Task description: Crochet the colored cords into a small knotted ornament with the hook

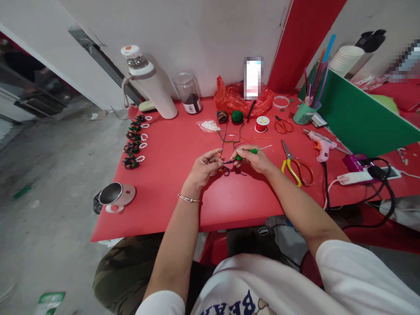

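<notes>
Above the red table, my left hand (206, 167) pinches a small dark multicoloured crocheted yarn piece (226, 169). My right hand (252, 157) is closed around a crochet hook (264, 148) with a green grip; its thin metal shaft sticks out to the right. The hook's other end meets the yarn between my hands, but fingers partly hide it. Strands run from there up to a dark multicoloured yarn ball (222, 116) and a green yarn ball (237, 117). Beside these lie a bag of white beads (210, 126) and a spool of red thread (261, 124).
Pliers (291, 164), small red scissors (283, 125) and a pink glue gun (321, 143) lie to the right, near a power strip (356, 177). Left are finished yarn pieces with bead loops (131, 148) and a mug (115, 194). A white bottle (154, 85) stands behind.
</notes>
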Available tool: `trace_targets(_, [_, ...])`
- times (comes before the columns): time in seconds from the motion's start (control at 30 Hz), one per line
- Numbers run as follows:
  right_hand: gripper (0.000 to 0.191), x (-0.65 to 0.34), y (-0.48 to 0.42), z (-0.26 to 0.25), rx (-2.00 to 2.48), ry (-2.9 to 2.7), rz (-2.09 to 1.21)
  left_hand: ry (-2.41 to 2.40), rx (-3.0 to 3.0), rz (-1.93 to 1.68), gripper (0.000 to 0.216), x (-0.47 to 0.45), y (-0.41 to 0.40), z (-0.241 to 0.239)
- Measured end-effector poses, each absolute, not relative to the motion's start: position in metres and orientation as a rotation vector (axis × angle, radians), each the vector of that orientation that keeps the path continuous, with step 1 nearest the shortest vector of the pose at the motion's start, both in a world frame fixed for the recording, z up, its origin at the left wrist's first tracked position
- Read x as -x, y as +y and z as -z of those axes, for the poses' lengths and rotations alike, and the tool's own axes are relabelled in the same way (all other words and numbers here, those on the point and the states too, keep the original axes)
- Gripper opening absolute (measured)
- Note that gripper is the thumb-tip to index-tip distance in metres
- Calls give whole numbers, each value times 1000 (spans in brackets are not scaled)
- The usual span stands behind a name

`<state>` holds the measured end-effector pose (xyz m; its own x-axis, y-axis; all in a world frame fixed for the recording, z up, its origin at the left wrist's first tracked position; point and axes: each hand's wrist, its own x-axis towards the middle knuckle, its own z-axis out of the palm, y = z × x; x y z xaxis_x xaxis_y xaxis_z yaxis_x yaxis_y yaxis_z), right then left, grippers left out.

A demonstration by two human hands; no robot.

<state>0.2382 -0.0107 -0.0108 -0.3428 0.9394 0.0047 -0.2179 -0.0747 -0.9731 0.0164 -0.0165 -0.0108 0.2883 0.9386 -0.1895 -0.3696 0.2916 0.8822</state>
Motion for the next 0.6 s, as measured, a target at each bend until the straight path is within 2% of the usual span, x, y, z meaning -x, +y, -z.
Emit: trace_targets(0.6, [43, -237, -14, 7, 949, -1318, -1514, 882, -813, -1031, 54, -16, -15, 10])
